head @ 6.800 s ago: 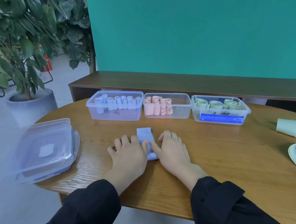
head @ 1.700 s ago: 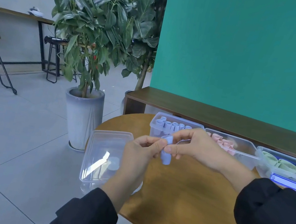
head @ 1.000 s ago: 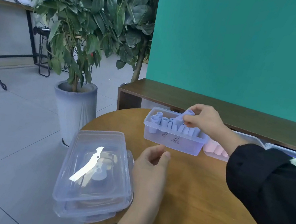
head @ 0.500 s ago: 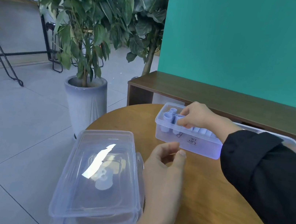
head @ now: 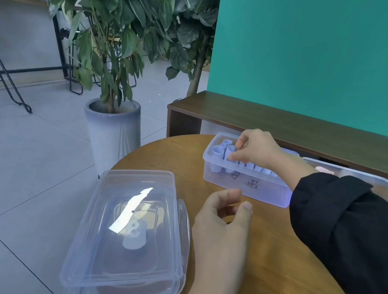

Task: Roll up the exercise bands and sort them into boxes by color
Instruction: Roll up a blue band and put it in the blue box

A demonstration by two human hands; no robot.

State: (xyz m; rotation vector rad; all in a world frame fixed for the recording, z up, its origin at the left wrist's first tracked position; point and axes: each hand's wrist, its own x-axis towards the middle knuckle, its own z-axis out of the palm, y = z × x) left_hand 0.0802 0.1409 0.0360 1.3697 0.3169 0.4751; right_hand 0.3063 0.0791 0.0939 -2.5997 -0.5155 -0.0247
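**Right hand at the blue-band box, left hand idle over the table**

The right hand (head: 255, 148) reaches into the clear box (head: 245, 183) at the far side of the round wooden table (head: 282, 273). Its fingers are curled and its fingertips (head: 233, 155) pinch the top of a rolled blue band (head: 230, 149) standing upright near the left end of the box. 2 more blue rolls (head: 220, 148) stand just left of it, and a row of others lines the box to the right, partly hidden by the hand. The box front carries handwritten marks that are too blurred to read.

The left hand (head: 224, 216) hovers above the table, nearer than the box, with fingers loosely curled and thumb raised, holding nothing.

To its left, a stack of clear plastic lids (head: 129, 235) sits at the table's near-left edge, overhanging it. To the right of the blue box, a second clear box (head: 364, 176) shows a pink band inside; the black sleeve (head: 351, 233) covers most of it.

Beyond the table stand a dark wooden bench (head: 303, 130), a green wall (head: 327, 53), and a potted plant (head: 113, 124) on the tiled floor to the left.
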